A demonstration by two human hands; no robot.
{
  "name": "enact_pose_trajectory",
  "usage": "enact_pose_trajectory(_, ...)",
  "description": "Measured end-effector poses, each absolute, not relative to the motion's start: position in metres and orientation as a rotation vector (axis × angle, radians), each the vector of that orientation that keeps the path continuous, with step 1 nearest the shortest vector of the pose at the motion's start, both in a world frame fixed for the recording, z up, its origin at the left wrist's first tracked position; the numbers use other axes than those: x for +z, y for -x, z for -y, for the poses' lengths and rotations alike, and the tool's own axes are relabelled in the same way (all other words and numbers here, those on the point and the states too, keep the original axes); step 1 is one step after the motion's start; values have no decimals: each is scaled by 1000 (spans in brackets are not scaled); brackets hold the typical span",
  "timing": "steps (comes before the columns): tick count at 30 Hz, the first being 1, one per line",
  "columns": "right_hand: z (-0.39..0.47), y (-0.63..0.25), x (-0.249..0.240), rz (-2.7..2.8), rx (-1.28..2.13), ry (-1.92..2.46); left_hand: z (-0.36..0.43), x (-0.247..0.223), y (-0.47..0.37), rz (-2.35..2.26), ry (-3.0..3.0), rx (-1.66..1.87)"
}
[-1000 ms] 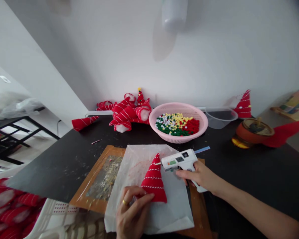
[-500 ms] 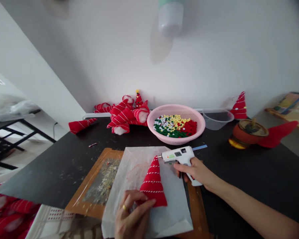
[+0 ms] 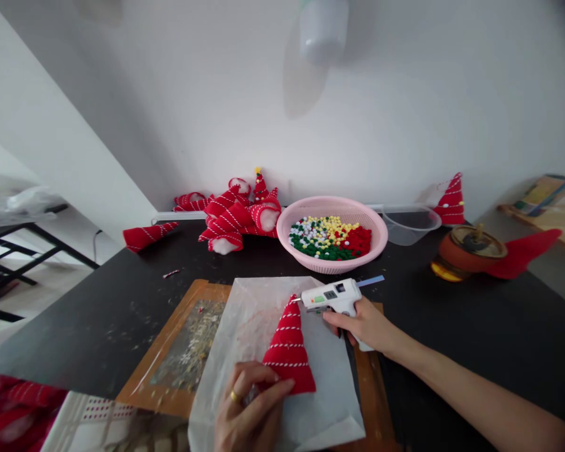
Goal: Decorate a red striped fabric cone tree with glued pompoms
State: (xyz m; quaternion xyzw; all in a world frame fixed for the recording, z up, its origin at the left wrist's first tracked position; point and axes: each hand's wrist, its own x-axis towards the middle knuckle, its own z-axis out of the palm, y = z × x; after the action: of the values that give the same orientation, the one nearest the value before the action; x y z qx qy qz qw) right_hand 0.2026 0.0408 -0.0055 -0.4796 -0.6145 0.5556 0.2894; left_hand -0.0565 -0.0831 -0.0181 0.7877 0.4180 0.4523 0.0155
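A red felt cone (image 3: 288,345) wound with red-and-white cord lies on white paper (image 3: 329,389), its tip pointing away from me. My left hand (image 3: 252,402), with a ring on one finger, pinches the cone's wide lower left edge. In my right hand (image 3: 360,323) is a white glue gun (image 3: 332,296), its fingers wrapped round the handle. The nozzle points left and is at the cone's tip; whether it touches cannot be told. A pale glue stick (image 3: 371,280) sticks out of the gun's back.
Behind the paper stands a pink basket (image 3: 286,242) of coloured pompoms, beside a clear bowl (image 3: 407,233). Red cones (image 3: 230,220) are piled at the back left. An orange-brown pot (image 3: 471,251) stands right. A brown-edged board (image 3: 145,370) lies under the paper.
The glue gun in my right hand has shifted slightly left, its nozzle now closer over the cone's tip. My left hand keeps its hold on the cone. The view has moved slightly.
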Motion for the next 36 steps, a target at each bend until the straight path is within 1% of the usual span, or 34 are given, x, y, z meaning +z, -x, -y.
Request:
enact_pose_trajectory(17,-40,-204,-5,1693,1469,1335,84,-19,58,-1272,-2466,1384)
enact_pose_trajectory(22,-36,-207,9,1579,1612,1327,84,-19,58,-1299,-2439,1388)
enact_pose_trajectory(26,-32,-215,18,1408,1879,1187,84,-17,57,-1313,-2438,1383)
enact_pose_trajectory(29,-32,-223,18,1281,1996,980,83,-17,57,-1335,-2413,1395)
enact_pose_trajectory(33,-36,-231,20,1198,2011,775,83,-18,55,-1369,-2366,1432)
enact_pose_trajectory(36,-38,-235,27,1270,1942,791,83,-19,54,-1415,-2336,1470)
